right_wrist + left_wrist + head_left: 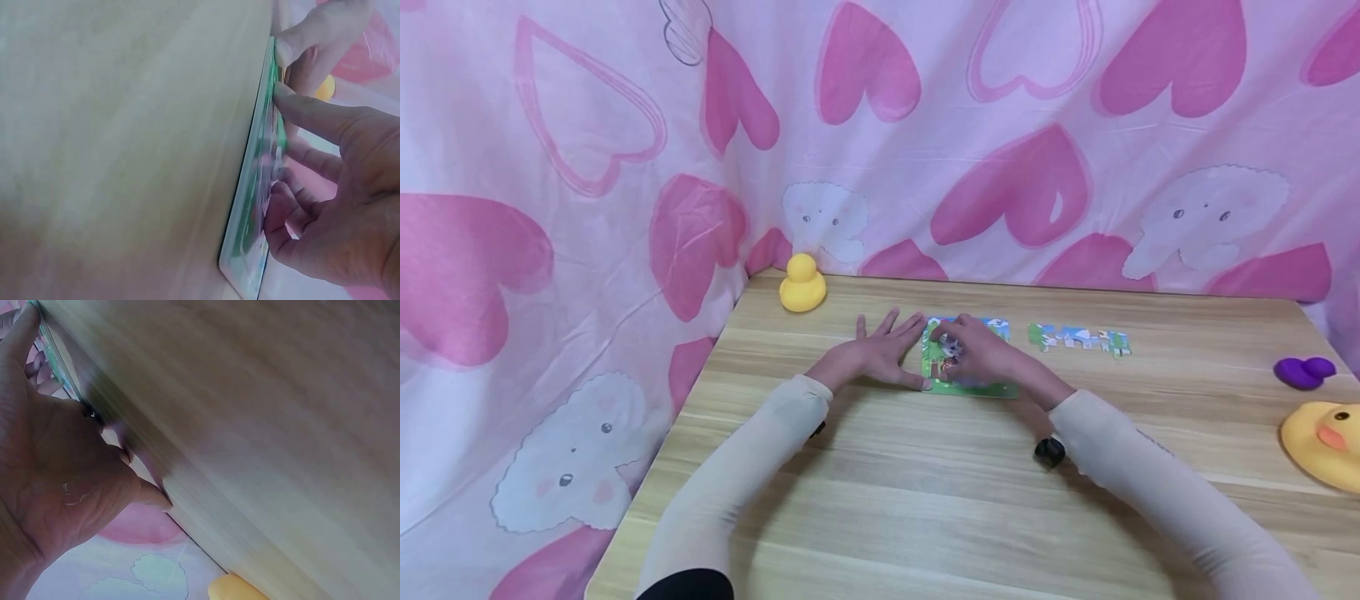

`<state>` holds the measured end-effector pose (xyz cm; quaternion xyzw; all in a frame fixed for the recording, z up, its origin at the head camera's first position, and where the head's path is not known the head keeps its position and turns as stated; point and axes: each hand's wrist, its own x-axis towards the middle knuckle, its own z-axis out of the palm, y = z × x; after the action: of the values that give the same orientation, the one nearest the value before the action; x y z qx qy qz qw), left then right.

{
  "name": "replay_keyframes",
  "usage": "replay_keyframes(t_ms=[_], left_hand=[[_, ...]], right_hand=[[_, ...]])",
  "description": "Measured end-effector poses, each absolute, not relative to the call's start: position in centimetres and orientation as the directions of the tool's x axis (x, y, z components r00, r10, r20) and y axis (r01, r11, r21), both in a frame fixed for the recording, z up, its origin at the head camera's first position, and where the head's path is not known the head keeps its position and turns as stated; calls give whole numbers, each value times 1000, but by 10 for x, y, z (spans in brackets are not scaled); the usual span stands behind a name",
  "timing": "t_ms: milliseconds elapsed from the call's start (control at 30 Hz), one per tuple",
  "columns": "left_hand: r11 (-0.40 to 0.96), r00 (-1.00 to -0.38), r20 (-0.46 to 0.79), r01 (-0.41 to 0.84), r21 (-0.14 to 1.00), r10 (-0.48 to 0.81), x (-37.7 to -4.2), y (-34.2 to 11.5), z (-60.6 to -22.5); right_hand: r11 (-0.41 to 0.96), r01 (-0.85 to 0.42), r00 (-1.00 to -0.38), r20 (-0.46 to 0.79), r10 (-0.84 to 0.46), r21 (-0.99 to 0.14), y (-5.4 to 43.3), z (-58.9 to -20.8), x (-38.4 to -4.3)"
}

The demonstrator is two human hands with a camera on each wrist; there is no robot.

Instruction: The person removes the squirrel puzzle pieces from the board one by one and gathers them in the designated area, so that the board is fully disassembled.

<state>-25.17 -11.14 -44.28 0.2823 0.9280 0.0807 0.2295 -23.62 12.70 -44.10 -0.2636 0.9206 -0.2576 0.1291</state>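
- Puzzle board (pixel 970 390), green-bordered, illustrated: lay flat on the table just right of the frame's centre, partly covered by the hands.
- Left hand (pixel 882 354): open, fingers spread; thumb touched the board's lower left corner, and the fingers reached toward its upper left.
- Right hand (pixel 983 354): not closed; it arched over the board's middle with thumb and fingers bent and apart, fingertips at the board's face.
- Jigsaw pieces (pixel 1081 338), blue, white and green: lay in a row to the right of the board, apart from it.
- Small yellow duck (pixel 802 287): stood near the table's far edge, upper left of centre.
- Purple toy (pixel 1298 373): lay at the right side of the frame.
- Large yellow duck (pixel 1318 450), orange-beaked: sat below the purple toy, cut off by the right edge.
- Table (pixel 910 492), pale wood grain: filled the lower middle.
- Curtain (pixel 880 196), pink with hearts: hung across the top and left.
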Motion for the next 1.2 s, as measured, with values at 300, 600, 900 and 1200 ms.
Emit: replay_keyframes(t_ms=[300, 600, 900, 1200], left_hand=[[828, -736, -379, 486, 281, 561, -252, -111, -442], [834, -736, -392, 478, 277, 552, -252, -111, -442], [835, -739, -391, 474, 278, 549, -250, -111, -438], [831, -739, -382, 477, 285, 555, -249, -111, -440]], right_hand=[[675, -414, -815, -82, -574, -611, 132, -437, -245], [687, -405, -783, -159, -601, -604, 131, -432, -257], [681, -419, -764, -173, -622, -600, 132, -430, -263], [577, -464, -790, 18, -613, -672, 159, -436, -251]])
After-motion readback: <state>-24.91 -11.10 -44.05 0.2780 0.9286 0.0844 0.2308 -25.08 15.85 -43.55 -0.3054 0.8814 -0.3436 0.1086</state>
